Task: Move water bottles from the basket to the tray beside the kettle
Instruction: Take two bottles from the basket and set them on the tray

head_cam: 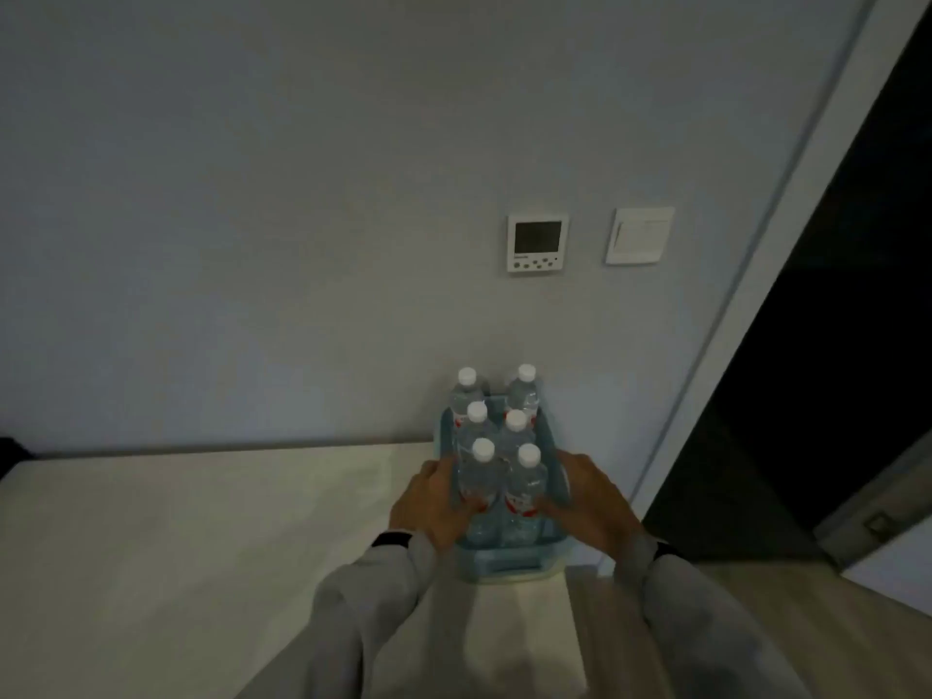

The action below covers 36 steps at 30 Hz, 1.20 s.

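A pale blue plastic basket (pixel 504 565) stands at the right end of a light counter, against the wall. Several clear water bottles with white caps and red labels stand upright in it in two rows. My left hand (pixel 428 507) wraps the nearest left bottle (pixel 479 476), fingers on its lower body. My right hand (pixel 587 502) reaches in from the right, fingertips on the nearest right bottle (pixel 527 484) at its label. Neither a tray nor a kettle is in view.
The light counter (pixel 201 547) stretches left from the basket. A thermostat panel (pixel 537 243) and a light switch (pixel 640 235) are on the wall above. A dark doorway (pixel 832 345) opens at right, beyond the counter's end.
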### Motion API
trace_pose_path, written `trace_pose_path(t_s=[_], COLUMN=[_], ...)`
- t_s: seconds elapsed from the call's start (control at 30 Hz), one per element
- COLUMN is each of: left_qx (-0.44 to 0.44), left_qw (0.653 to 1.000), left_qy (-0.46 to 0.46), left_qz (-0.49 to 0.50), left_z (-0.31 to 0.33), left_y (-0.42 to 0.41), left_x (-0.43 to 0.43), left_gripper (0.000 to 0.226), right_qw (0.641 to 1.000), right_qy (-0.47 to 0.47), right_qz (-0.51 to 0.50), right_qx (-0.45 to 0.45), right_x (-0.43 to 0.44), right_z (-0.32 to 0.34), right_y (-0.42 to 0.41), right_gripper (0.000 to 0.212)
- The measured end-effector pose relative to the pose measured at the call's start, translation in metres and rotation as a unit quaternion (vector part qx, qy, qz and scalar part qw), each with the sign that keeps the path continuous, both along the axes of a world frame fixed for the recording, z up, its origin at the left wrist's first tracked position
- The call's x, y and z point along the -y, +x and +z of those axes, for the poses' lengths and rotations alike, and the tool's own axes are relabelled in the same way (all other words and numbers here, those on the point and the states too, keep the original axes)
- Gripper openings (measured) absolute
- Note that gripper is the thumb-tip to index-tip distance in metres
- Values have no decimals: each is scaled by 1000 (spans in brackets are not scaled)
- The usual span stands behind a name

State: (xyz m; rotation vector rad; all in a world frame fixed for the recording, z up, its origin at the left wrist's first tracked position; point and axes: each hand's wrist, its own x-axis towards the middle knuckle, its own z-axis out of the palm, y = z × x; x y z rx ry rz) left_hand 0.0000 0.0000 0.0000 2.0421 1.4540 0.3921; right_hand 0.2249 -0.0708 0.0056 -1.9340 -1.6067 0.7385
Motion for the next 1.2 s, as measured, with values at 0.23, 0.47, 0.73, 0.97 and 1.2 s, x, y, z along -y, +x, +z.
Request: trace_pose_path(t_s=[0.23,0.47,0.73,0.97,1.2], left_qx=[87,137,190,221,240], left_qw=[993,984,977,971,958], left_qy=[-38,-23,-8,46,133], left_qz=[73,111,101,78,78], left_z=[-35,-51,-45,0,63], left_y=[40,43,27,12,-53], left_x=[-8,-12,-12,-9,5], left_gripper=[68,64,59,57,58], right_qw=[997,991,990,982,970], right_qy=[11,33,40,115,212], right_qz=[-33,-27,-33,-46,-1], right_qx=[-65,-128,-134,-145,-124], right_x=[-26,-32,-33,-31,-27], right_z=[-47,-63,-62,-19,46], right_y=[-7,-3,-4,-9,-49], right_gripper=[78,68,72,66,65])
